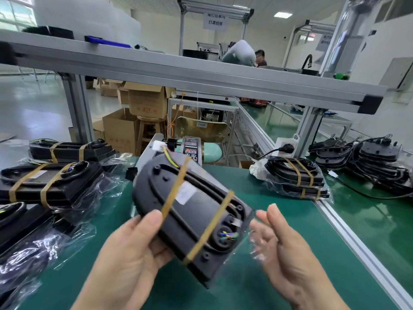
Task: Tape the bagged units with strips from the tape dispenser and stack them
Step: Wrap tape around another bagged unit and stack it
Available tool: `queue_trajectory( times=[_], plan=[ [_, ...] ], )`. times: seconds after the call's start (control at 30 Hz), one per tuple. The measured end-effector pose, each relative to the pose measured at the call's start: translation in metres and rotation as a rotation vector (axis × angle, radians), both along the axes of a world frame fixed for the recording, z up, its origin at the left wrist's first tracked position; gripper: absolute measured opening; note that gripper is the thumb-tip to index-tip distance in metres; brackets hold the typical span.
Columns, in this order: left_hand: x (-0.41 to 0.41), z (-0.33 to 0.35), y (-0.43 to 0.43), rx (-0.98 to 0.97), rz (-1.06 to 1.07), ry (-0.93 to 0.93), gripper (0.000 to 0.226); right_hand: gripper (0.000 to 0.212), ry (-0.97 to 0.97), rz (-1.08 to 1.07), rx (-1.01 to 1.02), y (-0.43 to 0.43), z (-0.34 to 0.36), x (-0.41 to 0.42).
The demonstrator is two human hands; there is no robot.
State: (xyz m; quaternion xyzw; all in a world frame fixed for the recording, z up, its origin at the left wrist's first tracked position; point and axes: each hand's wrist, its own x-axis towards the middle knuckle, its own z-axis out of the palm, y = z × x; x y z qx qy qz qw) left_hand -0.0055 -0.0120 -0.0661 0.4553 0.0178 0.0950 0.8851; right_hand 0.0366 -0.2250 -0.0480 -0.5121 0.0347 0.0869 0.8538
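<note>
I hold a black bagged unit (192,211) tilted above the green table (279,231), with two tan tape strips across it. My left hand (131,253) grips its lower left edge, thumb on top. My right hand (281,247) pinches the loose clear bag end at the unit's lower right corner. The tape dispenser (190,148) stands behind the unit, partly hidden by it. Taped bagged units (51,182) lie stacked at the left, and two more taped units (297,177) are stacked at the right.
A pile of unbagged black units with cables (375,162) sits at the far right beyond an aluminium rail (357,249). An aluminium shelf beam (201,79) crosses overhead. Cardboard boxes (143,104) and a stool stand behind the table. A person sits far back.
</note>
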Motion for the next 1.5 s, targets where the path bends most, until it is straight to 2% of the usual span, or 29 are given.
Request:
queue_trajectory(
  times=[0.1, 0.33, 0.47, 0.57, 0.63, 0.7, 0.8, 0.9, 1.07, 1.2, 1.27, 1.37, 1.5],
  plan=[
    [-0.002, 0.008, 0.026, 0.016, 0.087, -0.023, 0.032, 0.019, -0.014, -0.117, 0.07, -0.016, 0.002, 0.011],
    [-0.014, 0.033, 0.092, 0.206, 0.318, -0.041, 0.027, 0.005, 0.056, -0.083, -0.079, 0.007, -0.035, 0.009],
    [-0.008, 0.049, 0.147, 0.294, 0.503, 0.071, 0.046, 0.005, 0.085, -0.064, -0.154, 0.009, -0.046, 0.008],
    [0.009, 0.059, 0.187, 0.201, 0.57, 0.159, 0.021, 0.006, 0.095, -0.064, -0.169, 0.01, -0.047, 0.008],
    [0.019, 0.068, 0.205, 0.169, 0.571, 0.207, 0.014, 0.007, 0.09, -0.055, -0.19, 0.01, -0.048, 0.007],
    [0.028, 0.076, 0.215, 0.143, 0.566, 0.248, 0.014, 0.009, 0.073, -0.043, -0.231, 0.009, -0.049, 0.005],
    [0.041, 0.075, 0.229, 0.065, 0.537, 0.323, 0.031, 0.011, 0.056, -0.027, -0.267, 0.008, -0.049, 0.002],
    [0.049, 0.069, 0.233, -0.04, 0.528, 0.359, 0.017, 0.012, 0.056, -0.024, -0.26, 0.007, -0.049, 0.002],
    [0.058, 0.054, 0.24, -0.168, 0.536, 0.418, 0.019, 0.012, 0.066, -0.04, -0.253, 0.005, -0.051, 0.002],
    [0.065, 0.053, 0.243, -0.061, 0.569, 0.407, 0.021, 0.011, 0.076, -0.043, -0.243, 0.005, -0.055, 0.004],
    [0.066, 0.053, 0.246, 0.115, 0.563, 0.443, 0.022, 0.011, 0.076, -0.042, -0.248, 0.005, -0.057, 0.004],
    [0.065, 0.046, 0.257, 0.371, 0.525, 0.572, 0.038, 0.011, 0.08, -0.036, -0.246, 0.004, -0.057, 0.005],
    [0.064, 0.038, 0.271, 0.528, 0.643, 0.637, 0.042, 0.01, 0.096, -0.026, -0.233, 0.004, -0.056, 0.004]
  ],
)
